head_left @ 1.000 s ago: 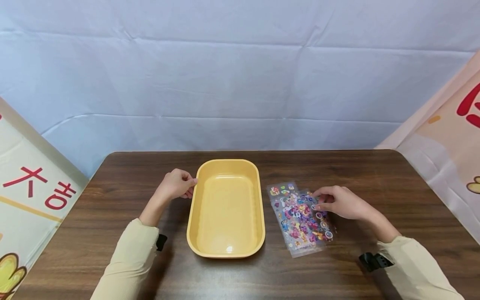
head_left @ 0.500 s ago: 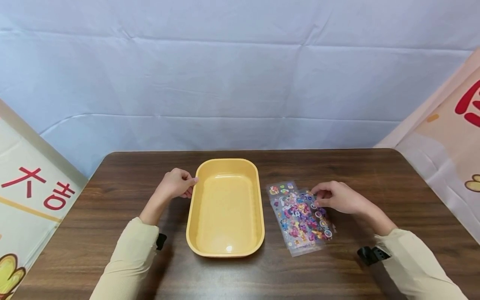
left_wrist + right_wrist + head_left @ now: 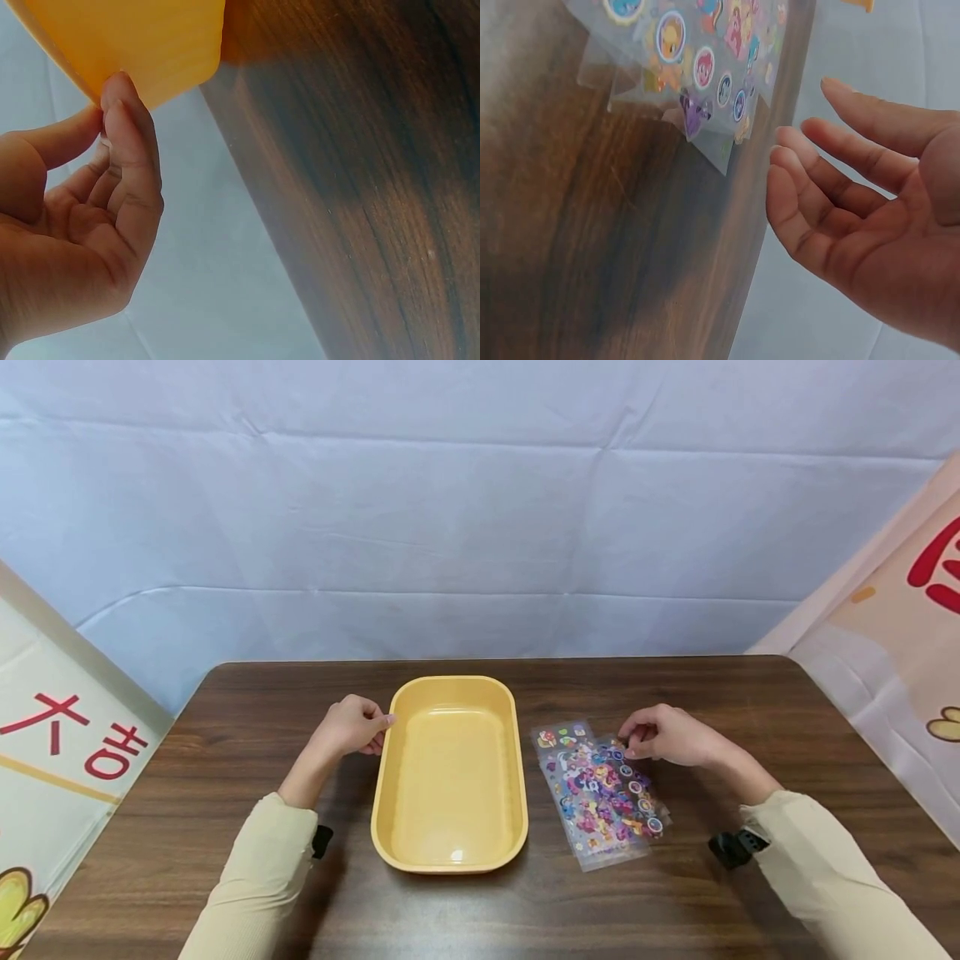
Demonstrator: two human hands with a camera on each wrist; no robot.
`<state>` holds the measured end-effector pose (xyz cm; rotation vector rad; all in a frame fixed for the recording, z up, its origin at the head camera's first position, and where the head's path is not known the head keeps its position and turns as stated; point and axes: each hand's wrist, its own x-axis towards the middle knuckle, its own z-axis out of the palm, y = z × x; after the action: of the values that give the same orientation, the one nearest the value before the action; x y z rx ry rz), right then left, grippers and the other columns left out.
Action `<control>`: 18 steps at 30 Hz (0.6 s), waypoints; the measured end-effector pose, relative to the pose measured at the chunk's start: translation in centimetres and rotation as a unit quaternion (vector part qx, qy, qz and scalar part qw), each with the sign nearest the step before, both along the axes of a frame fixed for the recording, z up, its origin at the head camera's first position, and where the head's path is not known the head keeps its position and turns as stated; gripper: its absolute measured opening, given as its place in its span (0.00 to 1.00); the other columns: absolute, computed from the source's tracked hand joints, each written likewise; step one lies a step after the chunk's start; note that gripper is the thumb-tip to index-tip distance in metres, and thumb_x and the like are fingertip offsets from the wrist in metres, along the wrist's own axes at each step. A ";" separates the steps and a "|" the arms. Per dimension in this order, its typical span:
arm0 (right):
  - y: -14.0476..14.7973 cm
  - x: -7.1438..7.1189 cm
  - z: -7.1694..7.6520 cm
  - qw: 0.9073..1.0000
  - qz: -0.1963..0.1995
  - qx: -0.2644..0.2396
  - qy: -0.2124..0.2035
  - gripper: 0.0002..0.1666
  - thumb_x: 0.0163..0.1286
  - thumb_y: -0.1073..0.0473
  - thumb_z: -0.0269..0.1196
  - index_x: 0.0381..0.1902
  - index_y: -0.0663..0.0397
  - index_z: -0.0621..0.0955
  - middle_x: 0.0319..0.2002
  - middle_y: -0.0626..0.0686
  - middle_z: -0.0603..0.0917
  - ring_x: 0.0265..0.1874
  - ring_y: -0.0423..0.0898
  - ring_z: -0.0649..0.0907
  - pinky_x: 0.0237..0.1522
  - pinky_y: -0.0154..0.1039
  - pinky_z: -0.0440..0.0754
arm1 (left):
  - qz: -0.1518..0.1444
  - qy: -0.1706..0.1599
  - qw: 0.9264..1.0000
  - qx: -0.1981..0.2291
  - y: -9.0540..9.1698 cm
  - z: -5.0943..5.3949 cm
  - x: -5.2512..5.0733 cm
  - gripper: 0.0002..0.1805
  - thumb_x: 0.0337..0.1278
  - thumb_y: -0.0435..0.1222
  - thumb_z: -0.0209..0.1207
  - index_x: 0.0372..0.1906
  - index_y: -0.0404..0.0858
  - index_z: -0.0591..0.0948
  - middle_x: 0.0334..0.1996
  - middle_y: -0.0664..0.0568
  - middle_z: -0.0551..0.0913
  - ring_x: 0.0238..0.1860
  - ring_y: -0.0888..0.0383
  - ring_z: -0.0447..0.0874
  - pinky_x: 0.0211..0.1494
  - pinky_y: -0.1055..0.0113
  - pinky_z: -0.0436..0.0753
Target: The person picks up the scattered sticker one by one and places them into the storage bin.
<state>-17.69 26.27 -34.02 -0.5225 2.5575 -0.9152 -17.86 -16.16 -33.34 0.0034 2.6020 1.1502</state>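
On the dark wood-grain desk (image 3: 450, 920), between my two hands, sit a yellow rectangular tray (image 3: 450, 793) and, just to its right, a loosely overlapped stack of clear sticker sheets (image 3: 596, 789). My left hand (image 3: 347, 727) pinches the tray's left rim between thumb and fingers; that light grip should be enough, I judge, to steady it. My right hand (image 3: 675, 737) hangs beside the far right corner of the sheets, fingers loosely curved, thumb apart, holding nothing that I can see. Since the corners jut out unevenly and the film looks thin and slippery, I would do best to choose one protruding corner, work a fingertip under it and meet it with my thumb, checking that a single layer parts from the rest.
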 end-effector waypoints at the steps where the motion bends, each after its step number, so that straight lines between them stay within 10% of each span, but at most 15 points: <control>1: 0.0 -0.2 0.0 1.000 -0.002 -0.001 -0.003 0.13 0.61 0.67 0.61 0.43 0.71 0.77 0.26 0.52 0.77 0.21 0.45 0.73 0.21 0.37 0.71 | 0.000 0.000 1.000 -0.001 0.0 0.0 0.0 0.14 0.63 0.37 0.53 0.27 0.31 0.79 0.22 0.46 0.80 0.23 0.57 0.80 0.35 0.59 0.82; 18: -0.8 -1.2 -1.9 0.998 0.011 0.053 0.018 0.10 0.55 0.63 0.67 0.25 0.58 0.75 0.18 0.49 0.69 0.17 0.42 0.65 0.23 0.37 0.64 | 0.005 -0.014 1.000 -0.014 0.2 0.0 -0.1 0.14 0.64 0.38 0.52 0.28 0.30 0.78 0.22 0.46 0.80 0.23 0.57 0.80 0.34 0.61 0.82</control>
<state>-18.93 25.50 -35.87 -0.5380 2.6096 -0.7650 -17.97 -15.93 -33.32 -0.0315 2.5955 1.1098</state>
